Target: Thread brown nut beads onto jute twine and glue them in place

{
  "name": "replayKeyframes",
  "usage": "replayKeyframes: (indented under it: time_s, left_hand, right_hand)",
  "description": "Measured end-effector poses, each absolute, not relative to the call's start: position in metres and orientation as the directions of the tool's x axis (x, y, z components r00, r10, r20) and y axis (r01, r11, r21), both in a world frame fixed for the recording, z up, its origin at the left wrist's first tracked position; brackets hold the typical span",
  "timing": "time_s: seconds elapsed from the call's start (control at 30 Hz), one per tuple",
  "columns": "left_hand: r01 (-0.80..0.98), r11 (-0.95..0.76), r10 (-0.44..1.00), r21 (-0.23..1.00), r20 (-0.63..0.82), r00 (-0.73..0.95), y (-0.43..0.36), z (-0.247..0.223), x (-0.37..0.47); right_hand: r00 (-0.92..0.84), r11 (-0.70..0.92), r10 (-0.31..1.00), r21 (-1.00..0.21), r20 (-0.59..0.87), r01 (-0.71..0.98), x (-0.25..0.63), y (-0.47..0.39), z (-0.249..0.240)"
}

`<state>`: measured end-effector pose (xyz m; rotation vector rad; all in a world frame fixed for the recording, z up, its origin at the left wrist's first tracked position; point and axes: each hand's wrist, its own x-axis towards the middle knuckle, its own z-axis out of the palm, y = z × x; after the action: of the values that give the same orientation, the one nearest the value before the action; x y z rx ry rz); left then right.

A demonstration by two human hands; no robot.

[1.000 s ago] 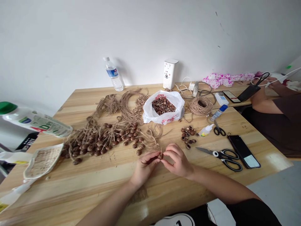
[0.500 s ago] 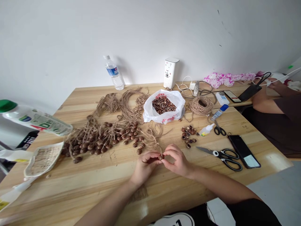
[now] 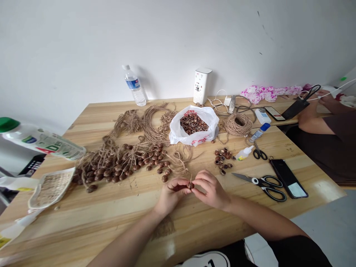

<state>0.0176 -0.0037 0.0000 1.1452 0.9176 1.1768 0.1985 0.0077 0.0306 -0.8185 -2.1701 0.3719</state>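
Observation:
Between my fingertips is a round brown nut shell (image 3: 190, 185) with a piece of twine (image 3: 191, 176) rising from its top. My left hand (image 3: 172, 194) pinches the shell from the left, thumb and forefinger closed on it. My right hand (image 3: 210, 190) pinches it from the other side. Beyond my hands lies a loose bunch of twine (image 3: 179, 163). A pile of brown nut shells on twine strings (image 3: 119, 167) spreads to the left. Several open half shells (image 3: 222, 159) lie right of the bunch, beside a small white glue bottle (image 3: 244, 152).
A white plastic bag (image 3: 175, 135) of shells stands mid-table, with a twine coil (image 3: 238, 124) to its right. Scissors (image 3: 264, 185) and a phone (image 3: 287, 178) lie right of my hands. A woven tray (image 3: 52, 187) and bottle (image 3: 47, 142) are left. Another person's arm (image 3: 311, 118) is far right.
The shell seems slightly turned between my fingers, showing more of its brown side. My right fingers have shifted a little; both hands keep their place.

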Motion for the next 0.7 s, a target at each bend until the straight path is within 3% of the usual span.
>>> replayKeyframes:
  time_s: [0.2,0.7]
  left_hand:
    - [-0.240,-0.019,0.977,0.971,0.069,0.201,-0.0034,0.0006,0.0167]
    - [-0.090,-0.148,0.972,0.985,0.162,0.168,-0.0030,-0.0019,0.0153]
  right_hand:
    - [-0.490,0.761,0.648,-0.517,0.583,0.391,0.2000,0.0083,0.0295]
    - [-0.452,0.756,0.654,-0.542,0.607,0.366,0.1977,0.0077,0.0267]
